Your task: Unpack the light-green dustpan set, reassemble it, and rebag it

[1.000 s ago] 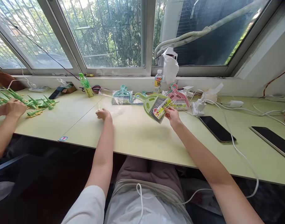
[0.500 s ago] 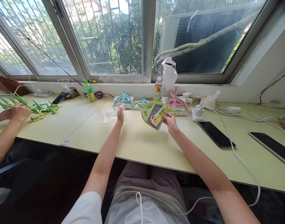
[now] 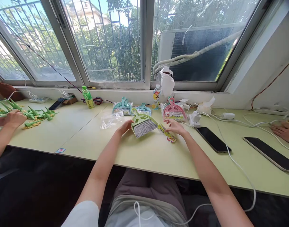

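On the pale green table, straight ahead of me, lies a small green brush with grey bristles. My left hand touches its left side, fingers loose; my right hand rests open on a printed label card. Farther back lie teal and pink dustpan sets.
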`<state>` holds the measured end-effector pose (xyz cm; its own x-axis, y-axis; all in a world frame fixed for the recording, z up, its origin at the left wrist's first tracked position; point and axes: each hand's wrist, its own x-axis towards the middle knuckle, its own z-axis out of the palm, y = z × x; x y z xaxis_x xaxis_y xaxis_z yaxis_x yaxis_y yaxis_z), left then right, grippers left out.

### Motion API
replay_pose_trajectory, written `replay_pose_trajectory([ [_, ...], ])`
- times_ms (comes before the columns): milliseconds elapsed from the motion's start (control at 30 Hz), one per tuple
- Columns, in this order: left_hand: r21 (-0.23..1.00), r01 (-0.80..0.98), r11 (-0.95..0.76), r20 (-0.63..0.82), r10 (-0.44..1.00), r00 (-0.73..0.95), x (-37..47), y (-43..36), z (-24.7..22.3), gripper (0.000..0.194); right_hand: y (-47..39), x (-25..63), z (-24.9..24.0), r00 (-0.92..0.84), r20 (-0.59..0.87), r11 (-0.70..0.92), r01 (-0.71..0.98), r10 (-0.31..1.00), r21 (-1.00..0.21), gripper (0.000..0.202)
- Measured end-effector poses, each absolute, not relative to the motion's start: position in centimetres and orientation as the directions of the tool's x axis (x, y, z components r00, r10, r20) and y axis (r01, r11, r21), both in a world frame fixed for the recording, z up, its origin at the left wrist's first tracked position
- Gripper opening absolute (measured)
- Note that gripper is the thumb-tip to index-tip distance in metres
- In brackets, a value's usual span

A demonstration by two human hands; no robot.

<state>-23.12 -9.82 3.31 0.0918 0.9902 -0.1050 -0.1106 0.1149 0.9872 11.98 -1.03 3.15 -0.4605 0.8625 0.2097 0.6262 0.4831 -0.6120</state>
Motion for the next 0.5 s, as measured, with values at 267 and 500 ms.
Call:
replay_pose_trajectory([
  [267,0.999,-0.036,-0.020,0.021,0.999,0.030,-21.5,-10.0,3.9,0.037,-3.3,9.4,4.1,-0.475,0.415,0.585,0.788,0.776,-0.193,0.008],
  [500,0.917,0.318,-0.242,0.241,0.970,0.045,-18.2,-10.2,4.4,0.041,-8.1,4.1,4.1,-0.417,0.560,0.640,0.712,0.716,-0.290,0.024],
])
